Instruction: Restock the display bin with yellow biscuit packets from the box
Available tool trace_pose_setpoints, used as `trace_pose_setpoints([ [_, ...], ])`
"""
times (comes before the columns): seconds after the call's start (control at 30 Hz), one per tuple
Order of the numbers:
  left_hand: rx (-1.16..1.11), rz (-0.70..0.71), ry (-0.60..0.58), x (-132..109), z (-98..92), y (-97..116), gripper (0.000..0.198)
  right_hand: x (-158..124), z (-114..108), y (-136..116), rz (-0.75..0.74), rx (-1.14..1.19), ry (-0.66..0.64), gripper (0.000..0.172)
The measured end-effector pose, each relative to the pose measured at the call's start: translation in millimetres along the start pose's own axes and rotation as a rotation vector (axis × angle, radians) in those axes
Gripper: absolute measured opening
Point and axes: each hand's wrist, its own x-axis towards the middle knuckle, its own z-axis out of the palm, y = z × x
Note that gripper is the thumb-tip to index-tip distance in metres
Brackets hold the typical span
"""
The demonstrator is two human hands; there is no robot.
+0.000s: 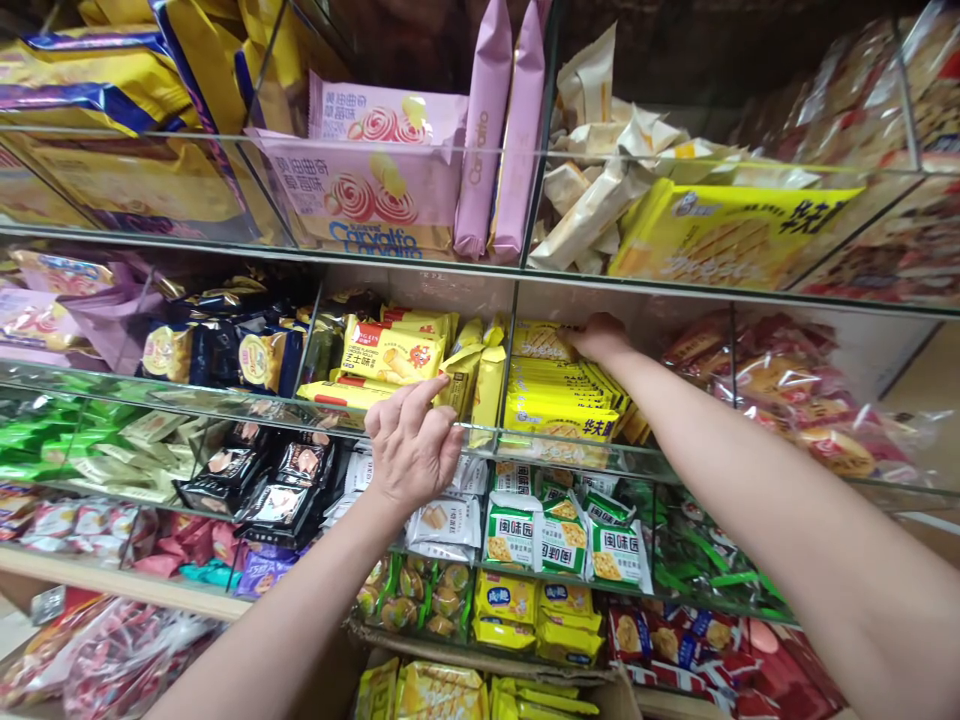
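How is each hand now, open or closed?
Left hand: loosely open, nothing visibly held.
Right hand: at the yellow packs, fingers partly hidden; grip cannot be told.

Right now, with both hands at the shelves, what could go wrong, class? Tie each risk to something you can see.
The right hand is at the back of the row of yellow wafer packets, so a bump might make the tightly packed row slump. The left hand is close to the glass edge and the cheese roll packets; it could press on the glass or nudge those packets out of place.
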Motion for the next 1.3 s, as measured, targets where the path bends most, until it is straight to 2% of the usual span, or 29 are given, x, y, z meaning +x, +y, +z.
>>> trace_pose_setpoints([
  [0.17,0.000,-0.002,-0.003,0,0.1,0,0.014,-1,-3,2,0.031,0.057,-0.019,0.051],
  [0.37,0.006,0.020,0.026,-1,0.7,-2,0.012,-2,-4,1,0.050,0.082,0.057,0.052],
  [0.47,0.018,0.031,0.016,-3,1.0,-2,0.011,-4,-18,-7,0.023,0.067,0.103,0.045],
  [0.53,0.020,0.029,0.000,-4,1.3,-2,0.011,-20,-38,-16,-0.018,0.044,0.082,0.036],
  [0.6,0.013,0.018,-0.018,-2,1.3,-1,0.012,-56,-60,-22,-0.095,0.051,0.091,0.029],
  [0.67,-0.001,0.004,-0.043,2,0.1,-1,0.012,-116,-76,-23,-0.220,0.104,0.159,0.025],
  [0.7,-0.015,-0.005,-0.062,3,-1.6,-1,0.012,-153,-78,-19,-0.274,0.160,0.143,0.026],
  [0.73,-0.036,-0.017,-0.076,4,-4.6,1,0.012,-192,-74,-14,-0.313,0.231,0.057,0.028],
  [0.77,-0.068,-0.025,-0.079,2,-9.3,3,0.012,-233,-65,-7,-0.375,0.304,-0.098,0.028],
  [0.8,-0.117,-0.023,-0.078,-3,-16.0,8,0.016,-273,-51,2,-0.468,0.375,-0.305,0.028],
  [0.83,-0.189,-0.013,-0.081,-12,-25.0,14,0.022,-311,-32,12,-0.491,0.408,-0.525,0.025],
  [0.87,-0.283,0.006,-0.113,-26,-35.9,22,0.029,-344,-10,22,-0.439,0.424,-0.680,0.022],
  [0.9,-0.396,0.035,-0.183,-44,-48.4,33,0.033,-373,14,33,-0.364,0.432,-0.805,0.021],
  [0.93,-0.540,0.039,-0.345,-67,-61.4,44,0.032,-396,37,42,-0.289,0.437,-0.880,0.023],
  [1.0,-0.745,-0.027,-0.961,-118,-85.3,70,0.032,-426,76,56,-0.180,0.393,-0.912,0.034],
  [1.03,-0.784,-0.080,-1.291,-144,-94.6,82,0.040,-435,91,59,-0.146,0.352,-0.914,0.039],
  [1.07,-0.758,-0.152,-1.589,-167,-101.6,93,0.060,-441,101,61,-0.132,0.307,-0.914,0.045],
  [1.1,-0.683,-0.211,-1.852,-186,-106.3,103,0.077,-445,108,61,-0.134,0.265,-0.915,0.050],
  [1.13,-0.601,-0.209,-2.000,-200,-109.0,110,0.088,-448,112,60,-0.148,0.234,-0.914,0.055],
  [1.17,-0.524,-0.189,-2.065,-211,-110.1,115,0.095,-452,114,58,-0.166,0.216,-0.904,0.057],
  [1.2,-0.477,-0.188,-2.066,-217,-110.0,118,0.097,-455,115,55,-0.179,0.210,-0.883,0.056],
  [1.3,-0.461,-0.314,-1.885,-226,-107.2,116,0.090,-467,118,46,-0.169,0.230,-0.825,0.035],
])
